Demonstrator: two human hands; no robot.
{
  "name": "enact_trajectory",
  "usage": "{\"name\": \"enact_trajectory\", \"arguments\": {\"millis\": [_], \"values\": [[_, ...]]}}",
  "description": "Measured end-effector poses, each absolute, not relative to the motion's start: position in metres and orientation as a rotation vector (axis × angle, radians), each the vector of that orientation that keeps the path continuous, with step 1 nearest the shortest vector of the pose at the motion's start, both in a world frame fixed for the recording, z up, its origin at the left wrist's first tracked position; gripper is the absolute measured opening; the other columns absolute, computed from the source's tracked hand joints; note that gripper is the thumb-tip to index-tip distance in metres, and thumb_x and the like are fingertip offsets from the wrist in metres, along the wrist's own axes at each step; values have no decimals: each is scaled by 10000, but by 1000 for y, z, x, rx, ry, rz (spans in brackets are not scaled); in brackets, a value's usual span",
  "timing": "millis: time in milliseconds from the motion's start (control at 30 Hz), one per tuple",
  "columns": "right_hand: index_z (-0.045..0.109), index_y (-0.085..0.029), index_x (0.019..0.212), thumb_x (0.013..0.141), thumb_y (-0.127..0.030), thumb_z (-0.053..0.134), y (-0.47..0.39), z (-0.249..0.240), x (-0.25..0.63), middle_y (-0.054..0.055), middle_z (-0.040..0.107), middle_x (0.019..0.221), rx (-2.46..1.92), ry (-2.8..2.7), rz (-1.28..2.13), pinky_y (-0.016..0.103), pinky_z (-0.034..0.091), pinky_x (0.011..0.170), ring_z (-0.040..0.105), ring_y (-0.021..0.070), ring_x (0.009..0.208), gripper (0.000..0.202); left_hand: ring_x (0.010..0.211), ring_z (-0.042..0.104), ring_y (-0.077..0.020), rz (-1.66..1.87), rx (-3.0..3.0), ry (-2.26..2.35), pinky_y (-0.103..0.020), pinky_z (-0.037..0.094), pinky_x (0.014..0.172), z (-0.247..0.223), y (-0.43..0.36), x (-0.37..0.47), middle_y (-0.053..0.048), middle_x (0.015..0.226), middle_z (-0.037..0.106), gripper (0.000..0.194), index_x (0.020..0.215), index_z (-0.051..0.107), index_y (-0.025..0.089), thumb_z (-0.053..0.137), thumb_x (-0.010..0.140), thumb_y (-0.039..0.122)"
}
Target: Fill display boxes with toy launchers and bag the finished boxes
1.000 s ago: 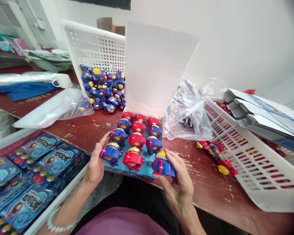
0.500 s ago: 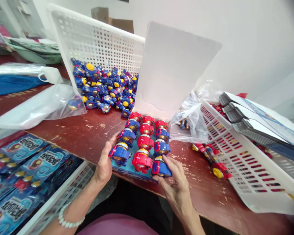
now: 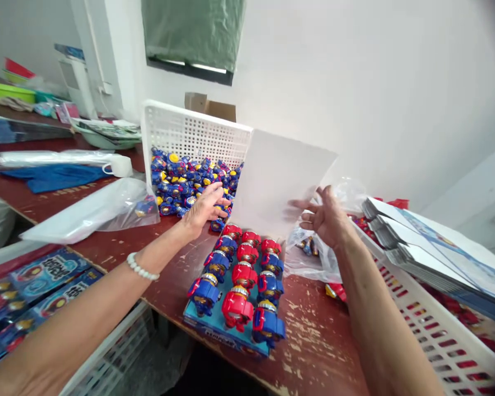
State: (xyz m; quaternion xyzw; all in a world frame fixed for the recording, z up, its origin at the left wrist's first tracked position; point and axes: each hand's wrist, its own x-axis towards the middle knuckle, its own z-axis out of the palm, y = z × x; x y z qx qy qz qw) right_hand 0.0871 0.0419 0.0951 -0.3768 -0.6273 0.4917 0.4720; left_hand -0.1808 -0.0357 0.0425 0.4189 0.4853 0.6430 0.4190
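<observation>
A display box point(image 3: 226, 333) with a blue tray stands on the red-brown table, filled with rows of red toys point(image 3: 237, 306) and blue toys point(image 3: 269, 323). Its pale lid panel point(image 3: 272, 181) is raised at the back. To the left of the panel, my left hand point(image 3: 206, 209) is open, fingers spread, in front of the basket of blue toys, holding nothing. At the panel's right edge my right hand point(image 3: 324, 216) is open with spread fingers, also holding nothing; whether it touches the panel I cannot tell.
A white basket point(image 3: 198, 132) of blue toys leans at the back. Plastic bags lie on both sides. At the right, a white basket point(image 3: 433, 330) carries stacked folded cards point(image 3: 445, 247). Packed boxes point(image 3: 45, 275) fill a crate at the lower left. A white mug point(image 3: 121, 166) stands further back.
Both hands have left the sides of the filled box and moved forward, up beside the raised lid panel. The camera view has tilted upward, showing more wall and a green-covered window.
</observation>
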Motion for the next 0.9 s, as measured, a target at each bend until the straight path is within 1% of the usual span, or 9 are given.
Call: {"name": "enact_trajectory", "arguments": {"millis": [100, 167, 267, 367, 467, 633, 700, 800, 900], "values": [[510, -195, 1195, 834, -805, 261, 25, 90, 86, 107, 689, 862, -858, -1579, 1498, 278, 472, 499, 588, 143, 519, 751, 711, 687, -277, 1460, 1013, 984, -429, 517, 676, 58, -50, -183, -136, 991, 690, 767, 1397, 373, 253, 504, 772, 677], [561, -178, 1073, 820, -815, 297, -2, 71, 95, 101, 682, 799, -887, -1589, 1567, 279, 473, 491, 614, 174, 561, 734, 782, 698, -331, 1330, 950, 802, -471, 535, 680, 57, -71, -185, -177, 1033, 690, 777, 1366, 431, 218, 546, 748, 675], [583, -181, 1020, 795, -639, 617, -34, 45, 113, 74, 684, 882, -925, -1607, 1643, 282, 514, 597, 647, 174, 679, 512, 862, 697, -326, 1221, 879, 777, -427, 564, 715, 49, -95, -184, -202, 1082, 685, 613, 1197, 605, 148, 745, 682, 450], [533, -183, 1218, 667, -512, 796, -42, 40, 118, 86, 656, 1091, -838, -1609, 1743, 354, 530, 803, 658, 201, 867, 693, 802, 707, -254, 1224, 901, 883, -351, 576, 695, 47, -97, -179, -164, 1087, 695, 538, 1122, 649, 165, 805, 608, 195], [457, -155, 1325, 635, -384, 842, -31, 49, 111, 92, 670, 1058, -859, -1693, 1575, 368, 524, 824, 653, 208, 884, 823, 785, 698, -218, 1363, 1131, 933, -312, 568, 689, 51, -78, -176, -120, 980, 722, 603, 1175, 626, 170, 798, 598, 144], [559, -131, 1223, 729, -336, 775, -17, 51, 105, 84, 694, 997, -882, -1897, 1154, 337, 536, 780, 657, 207, 871, 577, 777, 687, -215, 1441, 1413, 1042, -280, 545, 671, 49, -56, -183, -101, 877, 732, 577, 1127, 668, 126, 781, 563, 87], [551, -136, 1239, 750, -347, 756, -20, 44, 108, 78, 701, 957, -914, -1945, 1133, 343, 549, 743, 665, 214, 842, 571, 808, 688, -235, 1380, 1480, 1075, -313, 551, 713, 42, -62, -188, -91, 906, 734, 560, 1117, 683, 153, 781, 567, 106], [553, -154, 1241, 775, -365, 729, -29, 27, 114, 75, 698, 962, -976, -2030, 989, 351, 557, 729, 664, 220, 832, 541, 966, 668, -263, 1303, 1648, 1182, -378, 526, 880, 29, -78, -195, -53, 1010, 725, 518, 1135, 677, 218, 762, 626, 174], [557, -188, 1242, 776, -383, 718, -35, 15, 115, 69, 687, 1023, -1019, -2065, 892, 346, 562, 749, 664, 223, 864, 531, 1037, 650, -241, 1185, 1806, 1298, -373, 500, 945, 22, -89, -199, -26, 1104, 700, 528, 1226, 605, 230, 720, 710, 247]]}}
